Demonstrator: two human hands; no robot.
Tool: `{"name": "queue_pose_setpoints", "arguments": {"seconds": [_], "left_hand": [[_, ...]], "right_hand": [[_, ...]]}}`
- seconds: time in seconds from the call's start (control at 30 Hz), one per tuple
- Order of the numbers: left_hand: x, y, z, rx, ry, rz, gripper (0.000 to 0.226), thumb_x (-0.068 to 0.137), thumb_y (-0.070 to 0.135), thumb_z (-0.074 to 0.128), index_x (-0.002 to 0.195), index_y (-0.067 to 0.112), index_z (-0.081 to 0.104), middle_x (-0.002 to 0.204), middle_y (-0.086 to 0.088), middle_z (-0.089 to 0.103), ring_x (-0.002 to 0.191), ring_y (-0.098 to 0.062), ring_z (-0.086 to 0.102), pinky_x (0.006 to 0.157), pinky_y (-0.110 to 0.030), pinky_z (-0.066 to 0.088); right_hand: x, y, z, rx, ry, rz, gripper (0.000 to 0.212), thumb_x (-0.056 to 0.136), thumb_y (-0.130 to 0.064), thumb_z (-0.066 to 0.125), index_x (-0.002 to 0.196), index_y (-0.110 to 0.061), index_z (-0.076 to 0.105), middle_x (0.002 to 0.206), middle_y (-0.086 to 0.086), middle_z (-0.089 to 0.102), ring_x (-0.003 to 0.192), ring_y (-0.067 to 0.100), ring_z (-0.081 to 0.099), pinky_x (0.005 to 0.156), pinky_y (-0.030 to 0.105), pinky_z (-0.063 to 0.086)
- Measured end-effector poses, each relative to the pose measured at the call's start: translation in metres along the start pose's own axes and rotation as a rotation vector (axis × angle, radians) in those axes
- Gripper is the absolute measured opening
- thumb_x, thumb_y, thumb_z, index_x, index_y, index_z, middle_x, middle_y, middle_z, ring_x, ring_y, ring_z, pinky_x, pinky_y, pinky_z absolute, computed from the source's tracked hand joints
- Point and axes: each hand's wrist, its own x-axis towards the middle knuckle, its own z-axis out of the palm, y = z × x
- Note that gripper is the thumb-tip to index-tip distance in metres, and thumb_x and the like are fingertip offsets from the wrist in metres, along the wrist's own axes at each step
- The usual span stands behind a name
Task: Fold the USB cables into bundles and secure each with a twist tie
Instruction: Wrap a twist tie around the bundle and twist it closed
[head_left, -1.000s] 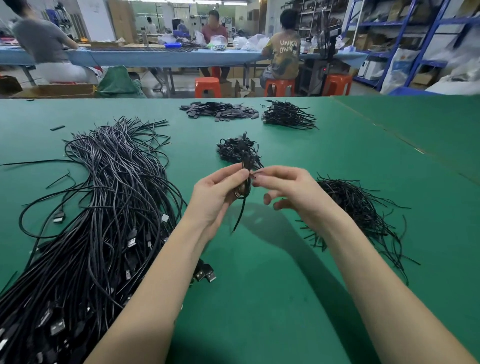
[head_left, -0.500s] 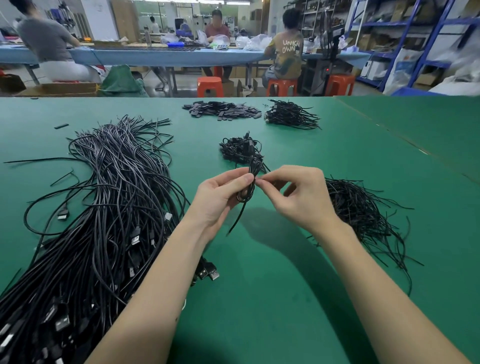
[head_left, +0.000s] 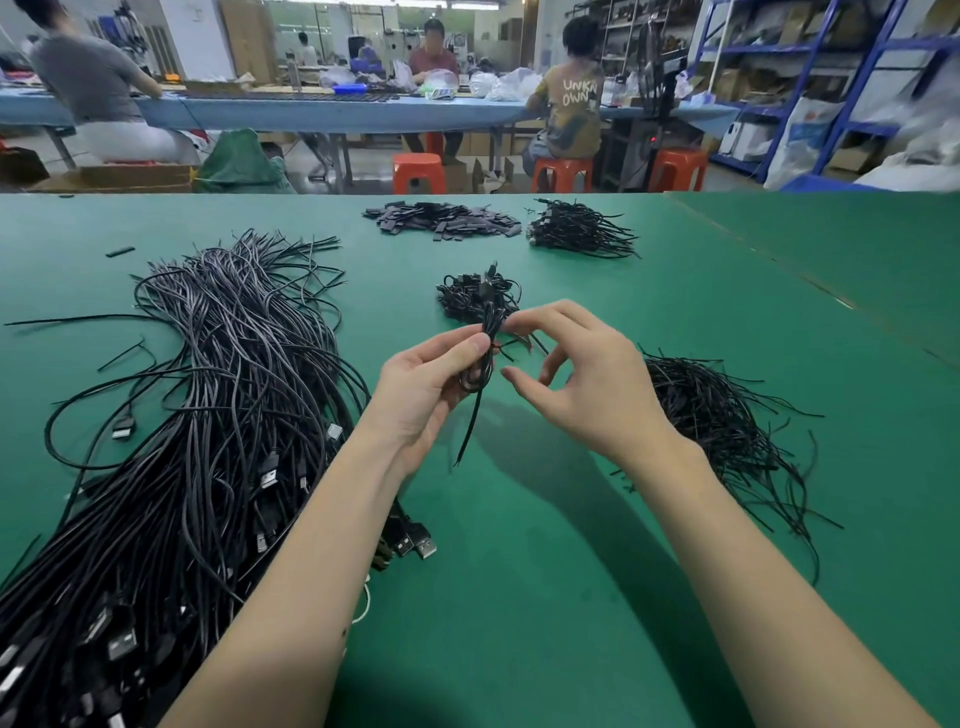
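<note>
Above the mat (head_left: 519, 571), left hand (head_left: 423, 387) pinches one folded cable (head_left: 483, 358); right hand (head_left: 587, 384), fingers curled, works its tie (head_left: 519, 343), approx. mid-twist. Few bundles (head_left: 475, 299) done; big pile (head_left: 197, 426) left.

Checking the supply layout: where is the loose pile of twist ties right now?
In the head view, the twist ties lie on the green table to the right, just beyond the right hand.
</note>
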Motion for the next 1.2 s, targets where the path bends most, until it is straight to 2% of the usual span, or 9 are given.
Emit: {"name": "queue_pose_setpoints", "arguments": {"seconds": [0.23, 0.3, 0.4, 0.47, 0.57, 0.73, 0.87, 1.07, 1.2], "left_hand": [[-0.001, -0.001, -0.001, 0.005, 0.002, -0.01, 0.035, 0.068, 0.016, 0.079, 0.101, 0.008, 0.074, 0.091, -0.006, 0.076, 0.077, -0.011, 0.064, 0.07, -0.016, 0.054], [-0.001, -0.002, 0.001, 0.002, 0.002, 0.011, 0.035, 0.067, 0.016, 0.079, 0.101, 0.009, 0.073, 0.09, -0.006, 0.076, 0.076, -0.01, 0.064, 0.071, -0.015, 0.054], [-0.001, -0.002, 0.005, 0.023, -0.015, 0.06, 0.036, 0.066, 0.017, 0.08, 0.101, 0.01, 0.073, 0.089, -0.004, 0.076, 0.072, -0.008, 0.065, 0.072, -0.015, 0.054], [-0.002, -0.001, 0.006, 0.033, -0.03, 0.066, 0.036, 0.066, 0.016, 0.079, 0.101, 0.01, 0.073, 0.089, -0.005, 0.077, 0.071, -0.008, 0.066, 0.071, -0.015, 0.054], [-0.001, -0.001, 0.003, 0.022, -0.02, 0.037, 0.035, 0.068, 0.017, 0.079, 0.102, 0.01, 0.074, 0.091, -0.006, 0.077, 0.075, -0.01, 0.065, 0.071, -0.016, 0.055], [0.0, 0.0, -0.001, -0.023, 0.0, 0.001, 0.031, 0.074, 0.012, 0.075, 0.104, 0.006, 0.072, 0.094, -0.009, 0.077, 0.076, -0.011, 0.069, 0.071, -0.017, 0.055], [-0.001, 0.001, 0.0, -0.012, -0.015, -0.015, 0.035, 0.069, 0.016, 0.077, 0.103, 0.007, 0.073, 0.093, -0.008, 0.077, 0.075, -0.01, 0.07, 0.069, -0.017, 0.054], [-0.002, -0.001, 0.0, 0.012, -0.01, -0.015, 0.033, 0.067, 0.016, 0.079, 0.099, 0.009, 0.075, 0.09, -0.007, 0.077, 0.075, -0.011, 0.068, 0.07, -0.016, 0.054], [-0.003, -0.001, 0.003, 0.034, -0.035, 0.039, 0.033, 0.068, 0.018, 0.079, 0.1, 0.012, 0.075, 0.089, -0.004, 0.077, 0.074, -0.007, 0.068, 0.071, -0.015, 0.054]], "right_hand": [[-0.003, 0.001, 0.011, -0.006, 0.195, -0.105, 0.007, 0.088, -0.041, 0.076, 0.088, -0.034, 0.077, 0.093, -0.017, 0.068, 0.053, 0.009, 0.056, 0.055, 0.029, 0.049], [0.0, -0.005, 0.014, 0.309, 0.148, 0.191, 0.01, 0.082, -0.036, 0.083, 0.076, -0.03, 0.078, 0.078, -0.016, 0.069, 0.05, 0.008, 0.051, 0.052, 0.022, 0.043], [0.007, -0.013, 0.012, 1.323, -0.16, 1.024, 0.011, 0.069, -0.025, 0.086, 0.065, -0.02, 0.077, 0.073, -0.006, 0.067, 0.04, 0.002, 0.039, 0.035, 0.012, 0.027], [0.005, -0.013, 0.013, 1.645, -0.26, 1.22, 0.008, 0.067, -0.021, 0.082, 0.068, -0.018, 0.075, 0.072, -0.004, 0.065, 0.036, 0.001, 0.035, 0.031, 0.01, 0.022], [0.004, -0.012, 0.009, 1.333, -0.277, 0.989, 0.01, 0.073, -0.026, 0.083, 0.078, -0.02, 0.077, 0.08, -0.006, 0.071, 0.042, 0.003, 0.042, 0.036, 0.011, 0.029], [0.001, 0.002, 0.004, 0.362, -0.008, 0.173, 0.037, 0.08, -0.026, 0.081, 0.109, -0.036, 0.061, 0.1, -0.018, 0.067, 0.06, 0.01, 0.063, 0.06, 0.012, 0.042], [-0.002, 0.005, 0.005, 0.054, 0.031, -0.057, 0.037, 0.085, -0.032, 0.076, 0.114, -0.043, 0.057, 0.11, -0.024, 0.059, 0.067, 0.007, 0.064, 0.059, 0.022, 0.045], [-0.004, 0.006, 0.008, 0.138, 0.154, -0.057, 0.008, 0.086, -0.042, 0.079, 0.089, -0.035, 0.077, 0.096, -0.019, 0.067, 0.058, 0.009, 0.061, 0.056, 0.022, 0.045], [0.006, -0.006, 0.006, 0.994, -0.109, 0.744, 0.011, 0.071, -0.029, 0.088, 0.073, -0.021, 0.08, 0.073, -0.009, 0.067, 0.047, 0.004, 0.047, 0.041, 0.013, 0.033]]}}
